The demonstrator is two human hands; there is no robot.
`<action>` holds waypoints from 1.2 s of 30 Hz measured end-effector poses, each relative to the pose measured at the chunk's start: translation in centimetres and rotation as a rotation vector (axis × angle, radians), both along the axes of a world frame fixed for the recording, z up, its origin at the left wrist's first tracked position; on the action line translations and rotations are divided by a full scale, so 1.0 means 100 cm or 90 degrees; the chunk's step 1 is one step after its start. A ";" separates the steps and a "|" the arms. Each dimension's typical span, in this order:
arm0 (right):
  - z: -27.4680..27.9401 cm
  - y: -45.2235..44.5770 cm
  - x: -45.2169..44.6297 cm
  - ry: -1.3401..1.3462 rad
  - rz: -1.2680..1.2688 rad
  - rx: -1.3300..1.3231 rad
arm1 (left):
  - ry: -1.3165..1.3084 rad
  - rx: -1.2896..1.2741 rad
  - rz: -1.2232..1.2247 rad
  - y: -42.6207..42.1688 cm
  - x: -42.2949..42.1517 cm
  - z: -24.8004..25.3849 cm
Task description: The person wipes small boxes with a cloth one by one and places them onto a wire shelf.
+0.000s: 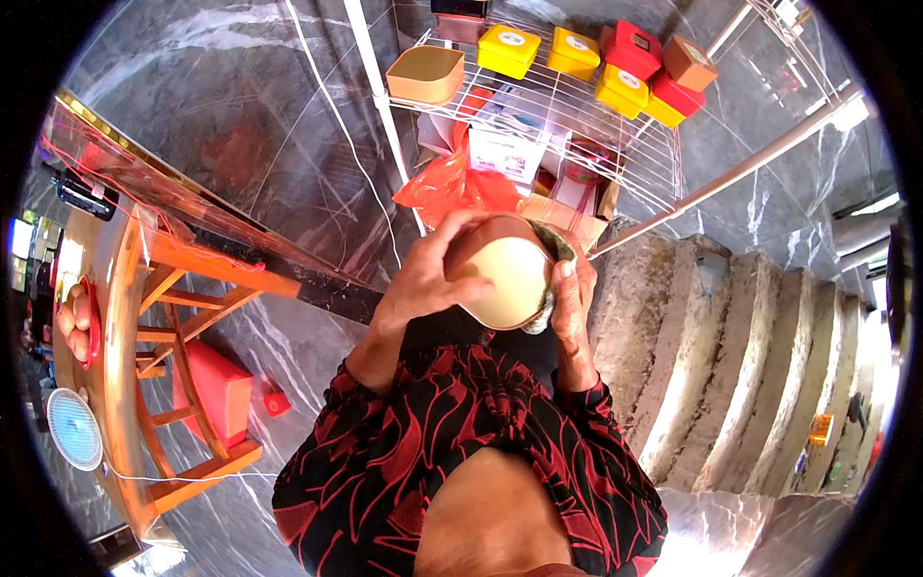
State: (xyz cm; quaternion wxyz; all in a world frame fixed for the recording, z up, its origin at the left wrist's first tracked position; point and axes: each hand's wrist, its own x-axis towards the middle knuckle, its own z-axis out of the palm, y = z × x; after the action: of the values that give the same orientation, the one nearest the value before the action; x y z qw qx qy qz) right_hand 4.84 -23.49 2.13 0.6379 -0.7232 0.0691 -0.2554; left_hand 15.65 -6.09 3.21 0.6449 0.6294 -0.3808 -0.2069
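A gold-coloured tin (505, 281) with a smooth, pale lid or base is held up in front of the chest. My left hand (428, 277) grips its left side, the thumb lying across the flat face. Around the right side curls my right hand (571, 288), which presses a dark greenish cloth (550, 252) against the tin. Part of that cloth is hidden behind the tin and the fingers. Just beyond the hands, a red plastic bag (460, 188) hangs by a white wire rack (538, 123).
On the rack stand a copper-coloured tin (426, 75), several yellow tins (508, 51) and red tins (632, 50). Concrete steps (702, 356) rise at the right. At the left are a wooden chair (197, 380) and a table (111, 327) with a blue-white round basket (74, 430).
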 end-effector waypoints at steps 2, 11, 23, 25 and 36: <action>-0.005 0.000 0.002 -0.035 -0.027 0.029 | -0.028 0.065 -0.019 -0.006 -0.005 0.000; 0.012 -0.002 0.000 -0.066 -0.016 -0.136 | 0.274 -0.099 -0.079 -0.025 -0.020 -0.036; 0.010 0.042 0.008 -0.139 -0.068 -0.616 | 0.435 -0.340 0.027 -0.031 -0.033 -0.047; 0.023 0.032 0.004 -0.083 0.095 -0.364 | 0.757 -0.401 -0.039 -0.034 -0.018 -0.074; 0.033 0.008 0.006 -0.095 0.003 -0.475 | 0.689 -0.337 -0.096 -0.025 -0.041 -0.035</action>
State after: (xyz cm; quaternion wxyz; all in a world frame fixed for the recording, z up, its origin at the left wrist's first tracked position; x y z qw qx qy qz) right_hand 5.45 -22.73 5.41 0.3347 -0.8854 -0.0772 -0.3133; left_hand 11.57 -8.60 -0.25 0.8652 0.2247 -0.0809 -0.4408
